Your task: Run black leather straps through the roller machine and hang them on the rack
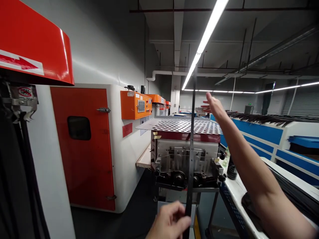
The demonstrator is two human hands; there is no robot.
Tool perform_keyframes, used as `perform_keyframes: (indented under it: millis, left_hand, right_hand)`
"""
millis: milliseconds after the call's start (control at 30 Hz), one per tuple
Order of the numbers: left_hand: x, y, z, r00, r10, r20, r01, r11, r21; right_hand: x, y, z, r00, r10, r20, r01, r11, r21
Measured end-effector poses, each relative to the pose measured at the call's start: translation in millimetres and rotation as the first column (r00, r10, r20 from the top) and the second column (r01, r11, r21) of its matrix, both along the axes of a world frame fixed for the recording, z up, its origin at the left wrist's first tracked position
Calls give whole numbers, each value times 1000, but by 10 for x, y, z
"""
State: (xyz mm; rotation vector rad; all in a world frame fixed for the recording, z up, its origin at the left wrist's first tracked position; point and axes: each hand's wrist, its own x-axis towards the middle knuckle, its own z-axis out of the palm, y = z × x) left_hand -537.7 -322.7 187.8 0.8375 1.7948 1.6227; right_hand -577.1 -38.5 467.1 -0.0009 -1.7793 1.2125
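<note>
A long, narrow black belt strap stands almost upright in front of me, with small holes along its middle part. Low in the view, my left hand has its fingers curled, thumb and fingertips closed on the strap's lower part. The top of the strap is blurred against the ceiling light. My right arm reaches up and forward. At its end my right hand is apart from the strap, to its right, with fingers stretched out and nothing in them.
Ahead stands a machine topped by a perforated metal plate. At left are an orange-doored cabinet, an orange control box and a red hood with hanging dark straps. A white bench with a black bottle runs along the right.
</note>
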Motion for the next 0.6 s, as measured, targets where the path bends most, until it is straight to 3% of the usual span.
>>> perform_keyframes:
  millis: [67, 100, 133, 200, 267, 300, 367, 467, 533, 600]
  left_hand:
    - [-62, 140, 371, 999, -54, -1, 54, 995, 87]
    - [-103, 218, 518, 998, -63, -11, 64, 990, 122]
    - [-145, 295, 635, 997, -64, -30, 68, 986, 154]
    - [-219, 432, 792, 995, -57, -78, 71, 979, 191]
    - [-279, 540, 918, 991, -49, -126, 73, 978, 194]
    - [-313, 586, 1003, 989, -56, -138, 82, 979, 188]
    - [-412, 673, 1276, 985, -99, -143, 124, 976, 178]
    - [-666, 834, 1949, 961, -151, -230, 190, 968, 161]
    - [-862, 968, 2457, 910, -153, -385, 224, 963, 147]
    - [-1017, 1099, 2868, 871, -115, -477, 227, 956, 185]
  right_hand:
    - [290, -103, -559, 998, 37, 54, -44, 988, 146]
    - [466, -190, -878, 976, 120, 183, -150, 976, 156]
    - [637, -295, -1196, 908, 241, 341, -293, 950, 107]
    - [897, -522, -1750, 673, 475, 568, -548, 835, -49]
    - [1005, -710, -2096, 579, 600, 552, -629, 760, -166]
    - [1007, -769, -2171, 574, 638, 514, -644, 739, -198]
    - [943, -800, -2128, 586, 667, 460, -664, 721, -199]
    - [788, -665, -1718, 643, 586, 493, -675, 738, 3]
    - [672, -524, -1381, 786, 422, 451, -567, 784, 254]
    - [534, -394, -1124, 903, 268, 335, -402, 802, 443]
